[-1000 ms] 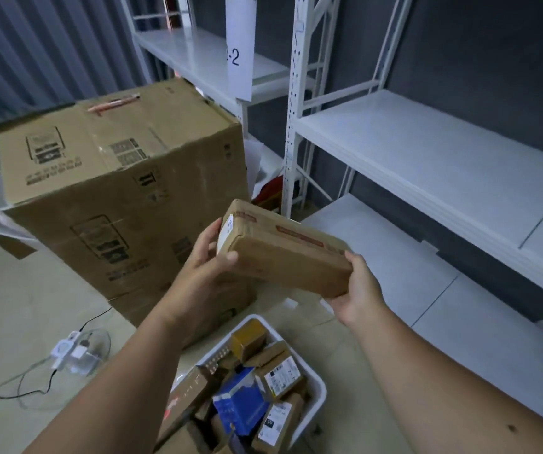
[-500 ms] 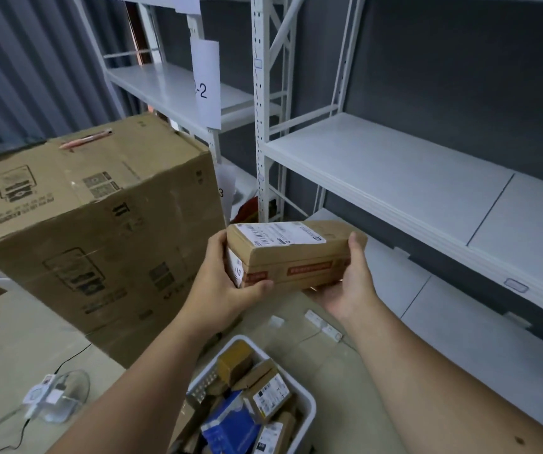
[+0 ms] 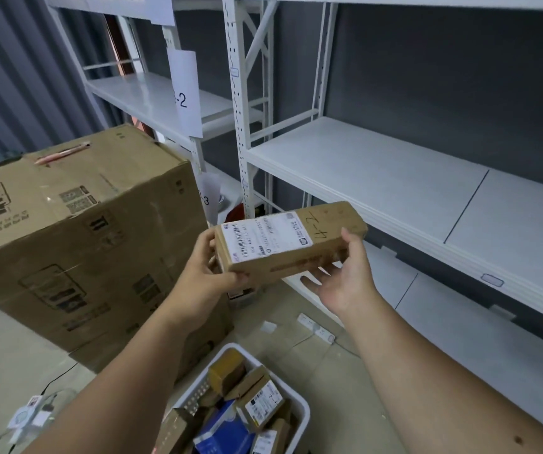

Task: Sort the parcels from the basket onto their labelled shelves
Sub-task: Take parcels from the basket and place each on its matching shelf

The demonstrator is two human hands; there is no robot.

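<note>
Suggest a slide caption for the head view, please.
Both hands, left and right, hold a parcel marked 4-2 above the basket.

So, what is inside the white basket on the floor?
The white basket holds several cardboard parcels and one blue package. Lower layers are covered, and the frame crops its near side.

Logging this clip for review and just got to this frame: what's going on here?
A person is sorting parcels. Both hands hold one long cardboard parcel in the air: the left hand grips its left end, and the right hand supports the right end from below with its thumb on the side. The top face shows a shipping label and handwritten "4-2". The white basket below holds more parcels. The white shelves to the right are bare where visible; a "-2" paper sign hangs on the rack behind.
</note>
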